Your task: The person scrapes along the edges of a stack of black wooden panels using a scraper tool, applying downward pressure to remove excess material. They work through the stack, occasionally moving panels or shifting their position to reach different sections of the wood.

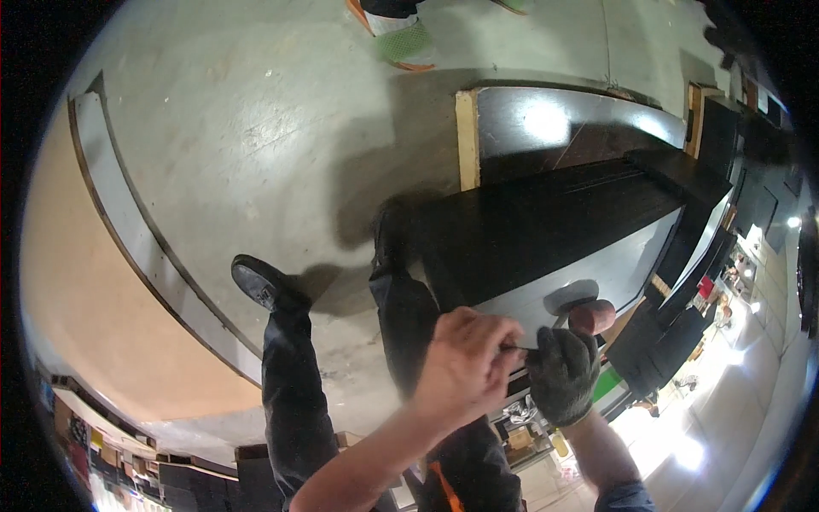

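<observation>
My left hand (465, 358), bare, is closed in a pinch with a thin dark sliver (517, 348) at its fingertips, too small to name. Close on its right, my right hand (565, 375) wears a dark grey glove with the fingers curled. It grips what looks like a mallet with a rounded reddish-brown head (591, 317) and a pale shaft, mostly hidden by the glove. Both hands are over the near end of a black wooden frame (546, 226). A pale grey panel (597, 260) lies within that frame, and the mallet's shadow falls on it.
Behind the frame stands a dark shiny board (580, 128) with a raw wood edge. A large tan panel (145, 316) with a white edge lies at the left. Another person's green shoe (404, 44) is at the top. Stacked black boards (657, 354) are on the right.
</observation>
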{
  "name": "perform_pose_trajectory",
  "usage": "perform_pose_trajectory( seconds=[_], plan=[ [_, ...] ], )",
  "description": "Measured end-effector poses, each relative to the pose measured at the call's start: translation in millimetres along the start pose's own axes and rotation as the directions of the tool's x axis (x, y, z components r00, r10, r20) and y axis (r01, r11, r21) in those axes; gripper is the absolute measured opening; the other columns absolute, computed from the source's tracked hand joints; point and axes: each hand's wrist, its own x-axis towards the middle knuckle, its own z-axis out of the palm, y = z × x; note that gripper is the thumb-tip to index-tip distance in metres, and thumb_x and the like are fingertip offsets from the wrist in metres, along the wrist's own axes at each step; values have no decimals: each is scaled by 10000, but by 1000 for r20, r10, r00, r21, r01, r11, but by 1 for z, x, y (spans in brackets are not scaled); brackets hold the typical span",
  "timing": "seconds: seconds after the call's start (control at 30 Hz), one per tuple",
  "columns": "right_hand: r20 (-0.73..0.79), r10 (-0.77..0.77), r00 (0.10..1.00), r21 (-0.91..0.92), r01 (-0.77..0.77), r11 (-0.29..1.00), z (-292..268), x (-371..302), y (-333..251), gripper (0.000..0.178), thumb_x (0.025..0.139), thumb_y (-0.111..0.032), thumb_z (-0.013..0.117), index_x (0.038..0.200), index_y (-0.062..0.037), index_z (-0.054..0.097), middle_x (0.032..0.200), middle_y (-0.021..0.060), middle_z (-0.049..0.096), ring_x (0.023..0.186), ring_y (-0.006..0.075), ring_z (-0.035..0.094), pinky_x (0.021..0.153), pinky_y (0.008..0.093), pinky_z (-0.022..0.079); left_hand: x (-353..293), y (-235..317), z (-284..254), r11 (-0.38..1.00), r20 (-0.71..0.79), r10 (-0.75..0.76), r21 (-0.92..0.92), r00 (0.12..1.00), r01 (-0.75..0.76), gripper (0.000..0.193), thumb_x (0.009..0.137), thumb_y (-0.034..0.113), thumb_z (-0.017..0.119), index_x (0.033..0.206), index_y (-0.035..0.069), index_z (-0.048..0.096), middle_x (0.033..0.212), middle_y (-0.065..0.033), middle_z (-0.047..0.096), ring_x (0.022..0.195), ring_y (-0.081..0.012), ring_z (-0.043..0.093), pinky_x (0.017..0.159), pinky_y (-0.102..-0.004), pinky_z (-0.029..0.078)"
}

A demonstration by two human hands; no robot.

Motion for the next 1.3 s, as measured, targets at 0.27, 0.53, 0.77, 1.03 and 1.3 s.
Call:
perform_pose_trajectory(
  seconds=[0.27,0.53,0.77,1.03,1.3],
  plan=[
    [210,-163,964,198,122,973,60,113,48,314,848,-135,642,1145,-33,659,1055,145,680,907,323,651,752,439,532,-18,-46,42,937,-523,-304,-315,796,151,1029,740,192,891,1510,17,230,1499,-212,364,1364,-295,400,1089,-416,365],
    [66,78,995,-109,-71,992,57,78,104,363,877,-144,608,1223,-33,615,1209,151,649,1028,314,651,898,393,532,-14,-76,88,849,-332,-529,-213,781,484,1204,633,405,932,1521,-17,239,1226,-254,644,1100,-287,661,929,-343,538],
    [-230,774,590,530,-591,608,36,-74,121,297,951,-74,562,1243,-20,556,1105,83,617,1051,227,593,915,328,477,-9,-74,79,864,-311,-493,-68,813,498,1092,661,412,912,1509,65,318,1080,-204,709,953,-307,720,775,-381,598],
    [-195,817,542,422,-706,569,71,-142,75,176,822,0,701,995,-33,693,1500,221,400,1392,376,385,1097,421,352,-8,-83,80,902,-367,-396,16,842,431,961,649,437,893,1418,93,431,1014,-167,731,911,-322,727,743,-373,589],
    [-397,718,572,247,-687,683,101,-138,121,272,761,-6,764,1012,-108,745,1571,211,331,1399,384,411,1097,383,387,-7,-78,72,869,-291,-439,101,850,484,1011,644,531,867,1420,61,422,1015,-180,728,891,-323,728,756,-384,598]
  ],
)
